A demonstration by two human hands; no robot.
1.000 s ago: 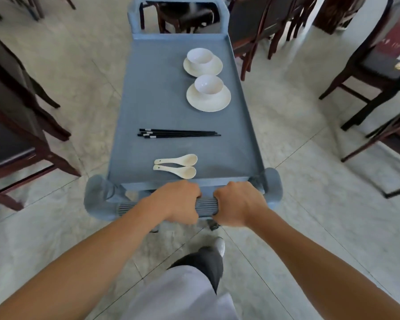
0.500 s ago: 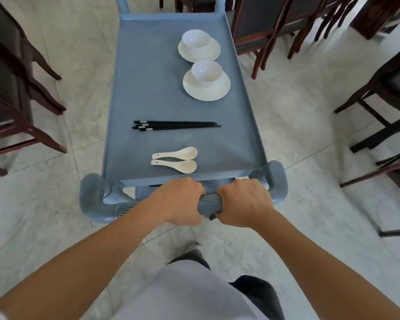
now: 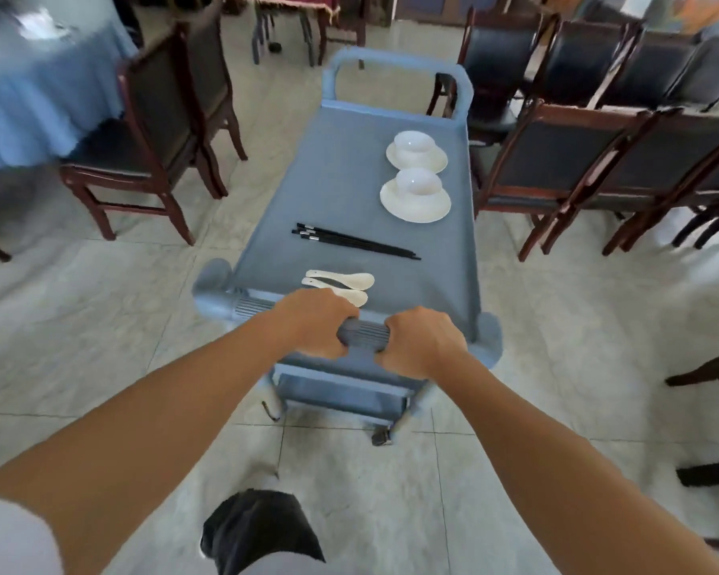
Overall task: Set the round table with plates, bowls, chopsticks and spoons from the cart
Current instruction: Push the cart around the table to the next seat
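head, left grip point(image 3: 316, 321), right grip point(image 3: 422, 342) clasp handle point(image 3: 364, 336)

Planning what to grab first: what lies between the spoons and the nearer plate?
The chopsticks, lying across the cart top, seen in the head view.

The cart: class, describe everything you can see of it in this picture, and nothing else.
The cart is pale blue-grey, plastic by its look, with a long flat top, a looped handle at the far end and a ribbed bar at the near end, which the left hand and right hand grip. A lower shelf and one caster show beneath. On top rest two white plates, each bearing a bowl, black chopsticks and two white spoons. It stands upright on tiled floor.
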